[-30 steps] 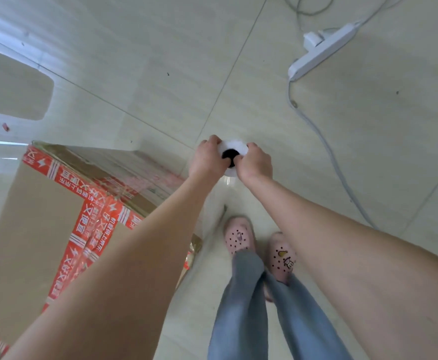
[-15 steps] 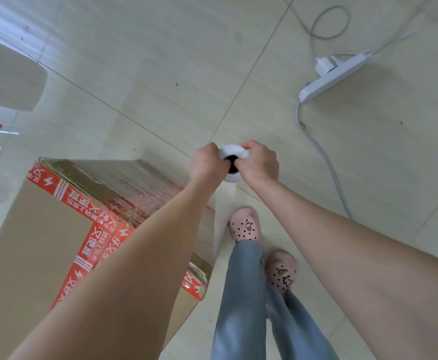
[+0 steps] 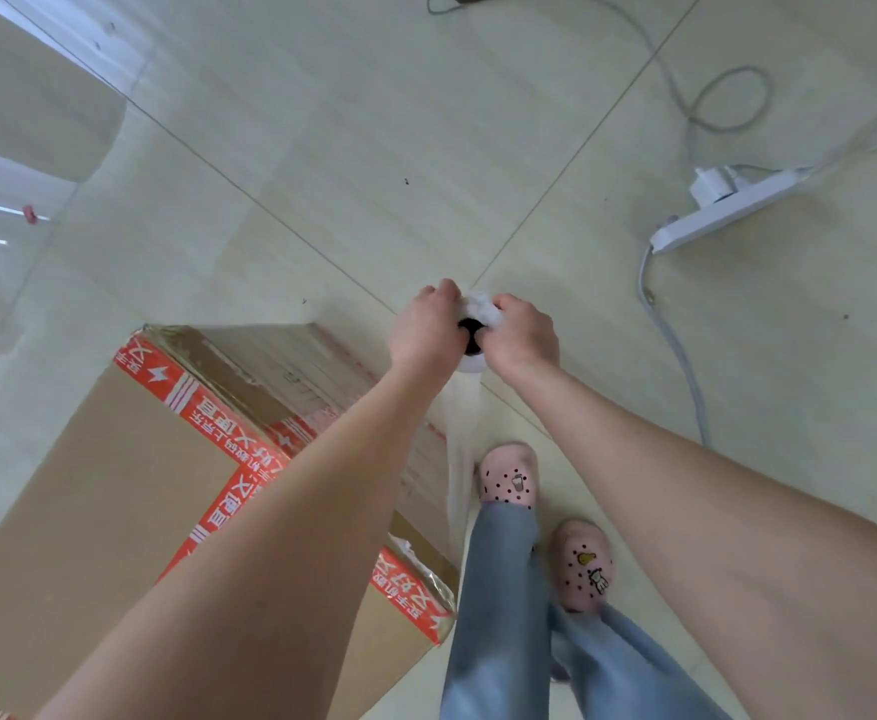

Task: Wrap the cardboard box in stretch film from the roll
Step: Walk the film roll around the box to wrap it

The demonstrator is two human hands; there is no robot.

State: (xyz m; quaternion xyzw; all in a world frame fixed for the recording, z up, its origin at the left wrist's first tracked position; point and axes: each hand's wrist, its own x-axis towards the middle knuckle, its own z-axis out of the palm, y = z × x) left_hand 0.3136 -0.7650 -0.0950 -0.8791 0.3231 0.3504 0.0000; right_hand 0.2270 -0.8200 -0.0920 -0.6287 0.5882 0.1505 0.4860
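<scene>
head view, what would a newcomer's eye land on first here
Both hands, left hand and right hand, grip an upright roll of stretch film at the centre. Lower left stands the cardboard box with bright red tape. A white power strip lies on the floor at upper right.

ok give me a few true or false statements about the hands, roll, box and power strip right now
1. Both hands grip the roll. True: the left hand and right hand hold it on either side of its dark core.
2. The box is sealed with blue tape. False: the tape is red with white print.
3. Film runs down from the roll beside the box. True.
4. The power strip sits on top of the box. False: it lies on the floor, off to the right.
5. The person is barefoot. False: they wear pink shoes.
</scene>
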